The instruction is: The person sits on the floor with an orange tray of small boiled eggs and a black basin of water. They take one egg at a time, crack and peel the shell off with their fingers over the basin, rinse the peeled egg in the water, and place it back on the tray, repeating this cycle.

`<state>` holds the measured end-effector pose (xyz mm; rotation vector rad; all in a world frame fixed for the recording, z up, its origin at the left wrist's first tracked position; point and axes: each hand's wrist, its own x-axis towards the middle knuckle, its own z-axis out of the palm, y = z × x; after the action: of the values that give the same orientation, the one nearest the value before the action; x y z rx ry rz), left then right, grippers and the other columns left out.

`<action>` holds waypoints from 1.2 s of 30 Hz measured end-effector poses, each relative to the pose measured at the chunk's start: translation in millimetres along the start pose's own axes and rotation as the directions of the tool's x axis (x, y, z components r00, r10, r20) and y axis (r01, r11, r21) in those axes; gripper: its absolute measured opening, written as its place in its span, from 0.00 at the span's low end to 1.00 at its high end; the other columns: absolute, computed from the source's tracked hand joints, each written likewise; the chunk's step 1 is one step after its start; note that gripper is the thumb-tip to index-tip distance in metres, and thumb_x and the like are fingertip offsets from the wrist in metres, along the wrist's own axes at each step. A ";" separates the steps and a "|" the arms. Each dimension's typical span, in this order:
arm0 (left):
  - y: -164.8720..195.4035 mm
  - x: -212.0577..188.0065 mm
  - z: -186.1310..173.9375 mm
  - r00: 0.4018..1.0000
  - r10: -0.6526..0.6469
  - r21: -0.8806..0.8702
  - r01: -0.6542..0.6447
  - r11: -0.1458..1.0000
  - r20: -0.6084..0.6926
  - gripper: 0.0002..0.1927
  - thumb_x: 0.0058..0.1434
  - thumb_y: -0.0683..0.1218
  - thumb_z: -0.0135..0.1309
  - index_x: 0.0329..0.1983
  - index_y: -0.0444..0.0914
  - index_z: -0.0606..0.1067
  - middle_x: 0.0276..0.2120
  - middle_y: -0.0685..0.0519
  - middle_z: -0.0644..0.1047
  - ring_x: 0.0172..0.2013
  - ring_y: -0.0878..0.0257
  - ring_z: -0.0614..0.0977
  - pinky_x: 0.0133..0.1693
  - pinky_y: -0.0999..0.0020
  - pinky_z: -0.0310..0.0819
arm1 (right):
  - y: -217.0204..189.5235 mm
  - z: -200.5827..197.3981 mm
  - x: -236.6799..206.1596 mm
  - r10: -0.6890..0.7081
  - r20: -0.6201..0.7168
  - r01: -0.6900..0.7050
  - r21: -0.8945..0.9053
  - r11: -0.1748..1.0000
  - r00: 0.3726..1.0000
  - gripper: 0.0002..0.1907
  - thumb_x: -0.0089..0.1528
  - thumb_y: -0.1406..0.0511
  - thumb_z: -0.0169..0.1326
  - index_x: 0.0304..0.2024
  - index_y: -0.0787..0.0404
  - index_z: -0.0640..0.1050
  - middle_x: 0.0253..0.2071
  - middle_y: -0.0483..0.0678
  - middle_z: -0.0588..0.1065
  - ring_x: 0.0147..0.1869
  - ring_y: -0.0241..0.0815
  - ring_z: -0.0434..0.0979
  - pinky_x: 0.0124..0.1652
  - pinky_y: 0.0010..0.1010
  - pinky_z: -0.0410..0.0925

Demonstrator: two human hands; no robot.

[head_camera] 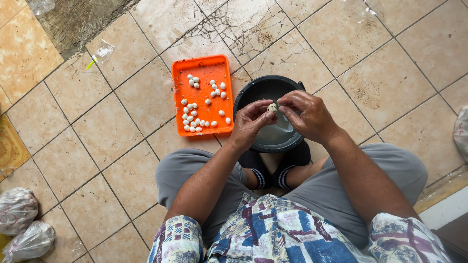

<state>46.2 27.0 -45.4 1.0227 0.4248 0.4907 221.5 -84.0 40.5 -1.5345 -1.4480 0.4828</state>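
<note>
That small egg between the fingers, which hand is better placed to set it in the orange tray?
Probably the left hand: it pinches the small egg and is on the orange tray's side. The right hand would have to cross over it.

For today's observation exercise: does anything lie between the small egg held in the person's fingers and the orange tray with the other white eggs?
Nothing visible does. The small egg is pinched between the left hand and right hand above the black basin. The orange tray sits right beside the basin, its near edge unobstructed.
</note>
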 end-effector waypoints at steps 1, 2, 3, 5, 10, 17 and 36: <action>0.1 -0.5 1.1 1.000 0.021 0.020 -0.021 1.000 0.008 0.17 0.69 0.41 0.59 0.60 0.32 0.75 0.45 0.49 0.81 0.44 0.64 0.84 0.50 0.67 0.82 | -1.4 0.5 0.5 -0.011 0.017 0.011 -0.028 1.000 1.000 0.05 0.63 0.72 0.58 0.42 0.67 0.79 0.40 0.54 0.80 0.41 0.46 0.83 0.39 0.32 0.75; 0.4 -1.5 2.9 0.999 0.043 0.040 -0.044 0.998 0.016 0.17 0.68 0.41 0.60 0.59 0.32 0.75 0.44 0.50 0.81 0.44 0.65 0.84 0.50 0.68 0.82 | -2.1 1.0 0.7 -0.022 0.035 0.024 -0.055 0.998 0.999 0.05 0.63 0.72 0.58 0.42 0.66 0.79 0.40 0.53 0.80 0.41 0.46 0.83 0.40 0.33 0.76; 0.8 -3.4 5.2 0.998 0.063 0.059 -0.064 0.996 0.022 0.17 0.68 0.41 0.61 0.58 0.32 0.76 0.44 0.51 0.81 0.43 0.66 0.83 0.49 0.69 0.82 | -2.5 1.7 -0.5 -0.031 0.056 0.035 -0.082 0.996 0.998 0.05 0.63 0.73 0.58 0.42 0.66 0.79 0.39 0.53 0.80 0.41 0.46 0.84 0.40 0.33 0.76; 2.8 -6.9 8.4 0.994 0.113 0.215 -0.110 0.970 0.000 0.16 0.66 0.40 0.62 0.56 0.32 0.77 0.44 0.51 0.81 0.44 0.67 0.83 0.49 0.70 0.82 | -1.7 4.9 -2.5 -0.096 0.027 0.099 -0.146 0.984 0.995 0.05 0.62 0.73 0.58 0.42 0.66 0.79 0.39 0.53 0.80 0.42 0.49 0.83 0.41 0.35 0.76; 4.0 -11.6 14.7 0.984 0.178 0.330 -0.164 0.930 -0.010 0.16 0.64 0.41 0.64 0.55 0.32 0.77 0.46 0.52 0.81 0.46 0.68 0.83 0.50 0.71 0.82 | 2.6 11.5 -6.4 -0.172 0.025 0.172 -0.298 0.939 0.985 0.06 0.61 0.73 0.59 0.41 0.66 0.78 0.37 0.53 0.80 0.42 0.49 0.84 0.42 0.36 0.76; 5.5 -6.8 5.6 0.994 -0.007 -0.060 0.013 0.998 0.107 0.18 0.70 0.40 0.57 0.62 0.32 0.74 0.52 0.47 0.80 0.50 0.61 0.83 0.55 0.64 0.81 | 0.3 6.7 -6.2 0.266 0.025 -0.267 0.134 0.954 0.964 0.05 0.63 0.73 0.55 0.42 0.65 0.78 0.36 0.52 0.81 0.38 0.42 0.84 0.38 0.29 0.77; 18.5 -8.2 28.6 0.908 0.419 0.512 -0.352 0.783 -0.017 0.20 0.64 0.36 0.60 0.59 0.36 0.74 0.50 0.48 0.78 0.47 0.62 0.82 0.50 0.67 0.80 | 23.8 14.9 -5.9 0.355 0.180 -0.396 0.496 0.772 0.917 0.13 0.65 0.67 0.57 0.51 0.66 0.79 0.44 0.48 0.82 0.46 0.32 0.81 0.45 0.24 0.75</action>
<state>51.8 10.3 -15.1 1.6077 0.4713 0.8502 221.3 -80.9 12.0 -1.3531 -0.9349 1.0969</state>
